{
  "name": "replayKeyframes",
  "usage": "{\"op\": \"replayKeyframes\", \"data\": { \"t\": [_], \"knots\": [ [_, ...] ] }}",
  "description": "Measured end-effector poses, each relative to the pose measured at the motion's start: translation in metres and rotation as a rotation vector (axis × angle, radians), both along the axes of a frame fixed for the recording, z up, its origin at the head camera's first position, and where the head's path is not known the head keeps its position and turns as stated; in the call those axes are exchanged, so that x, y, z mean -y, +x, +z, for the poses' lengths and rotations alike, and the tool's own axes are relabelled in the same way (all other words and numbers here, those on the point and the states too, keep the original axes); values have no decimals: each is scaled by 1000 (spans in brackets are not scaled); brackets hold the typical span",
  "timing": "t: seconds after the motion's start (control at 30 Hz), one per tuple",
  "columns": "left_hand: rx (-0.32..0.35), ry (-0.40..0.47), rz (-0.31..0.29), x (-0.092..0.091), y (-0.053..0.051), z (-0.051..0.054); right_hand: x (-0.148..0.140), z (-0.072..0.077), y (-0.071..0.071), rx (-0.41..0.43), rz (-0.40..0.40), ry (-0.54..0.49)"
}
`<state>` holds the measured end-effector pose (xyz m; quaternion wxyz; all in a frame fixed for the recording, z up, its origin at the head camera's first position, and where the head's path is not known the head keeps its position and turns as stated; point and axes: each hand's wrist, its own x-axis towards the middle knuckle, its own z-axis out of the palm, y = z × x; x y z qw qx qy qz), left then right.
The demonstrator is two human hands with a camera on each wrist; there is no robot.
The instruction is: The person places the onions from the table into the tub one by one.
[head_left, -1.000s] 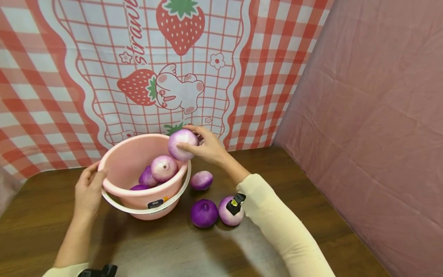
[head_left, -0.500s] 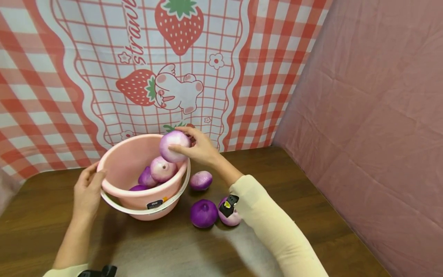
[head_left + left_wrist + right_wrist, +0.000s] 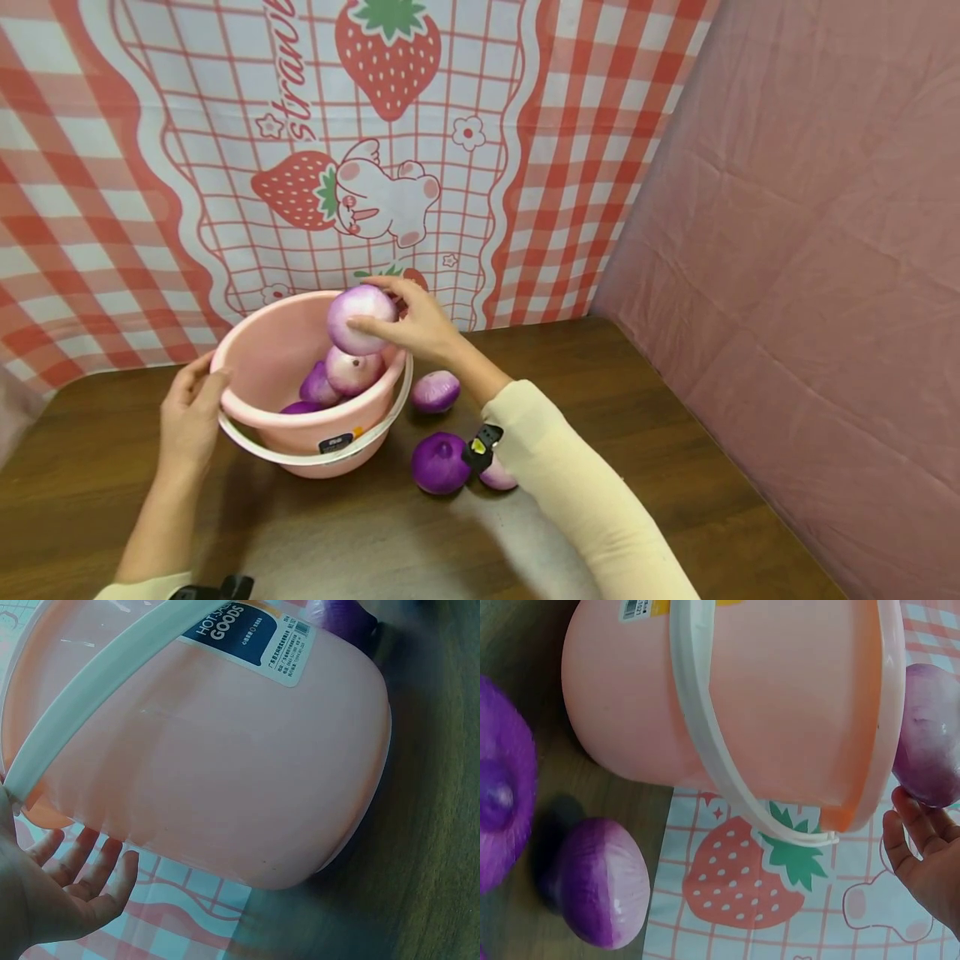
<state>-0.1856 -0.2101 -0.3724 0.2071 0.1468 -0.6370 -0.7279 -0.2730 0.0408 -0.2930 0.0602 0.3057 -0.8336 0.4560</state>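
In the head view the right hand (image 3: 416,321) pinches a pale purple onion (image 3: 358,312), roundish with no clear long axis, over the two o'clock side of the pink bucket (image 3: 270,346), whose middle lies toward eight from that grip; the left hand (image 3: 191,408), farther from the onion, grips the bucket at nine

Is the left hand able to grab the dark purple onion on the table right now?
Probably not easily: the left hand is holding the pink bucket, which stands between that hand and the dark purple onion.
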Motion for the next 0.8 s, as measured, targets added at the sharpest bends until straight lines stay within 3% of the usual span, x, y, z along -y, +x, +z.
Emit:
{"op": "replayKeyframes", "data": {
  "t": [0.47, 0.8],
  "knots": [
    [-17, 5, -3, 0, 0, -1, 15, -4, 2, 11, -7, 19],
    [-19, -1, 4, 0, 0, -2, 27, -6, 2, -15, 31, 52]
  ]
}}
